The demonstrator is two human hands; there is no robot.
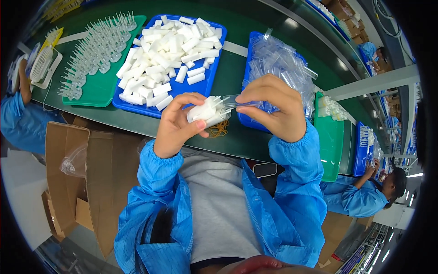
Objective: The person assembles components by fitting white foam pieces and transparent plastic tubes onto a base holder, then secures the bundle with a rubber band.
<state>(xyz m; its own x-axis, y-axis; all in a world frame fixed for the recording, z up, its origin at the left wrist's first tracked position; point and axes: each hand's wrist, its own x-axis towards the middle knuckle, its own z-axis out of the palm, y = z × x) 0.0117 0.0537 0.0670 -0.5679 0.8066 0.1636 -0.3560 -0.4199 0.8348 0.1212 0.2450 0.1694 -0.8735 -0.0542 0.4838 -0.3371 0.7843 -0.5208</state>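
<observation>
My left hand [179, 119] is closed around a white plastic part [206, 112] with several thin prongs pointing to the right. Pinched between the thumb and fingers of my right hand [275, 105] is a clear plastic tube [230, 101]. Its left end meets or overlaps the prongs; I cannot tell how far it goes over them. Both hands are above the near edge of the dark green table [191, 145]. Beneath the white part lies a small heap of yellowish rubber bands [219, 129].
Beyond my left hand stands a blue tray [218, 68] heaped with white blocks [159, 59]. Left of it, a green tray [104, 86] bears rows of clear pronged parts. A blue tray [244, 119] of clear tubes [276, 59] stands right. Cardboard boxes [112, 182] are lower left; co-workers [365, 196] sit on both sides.
</observation>
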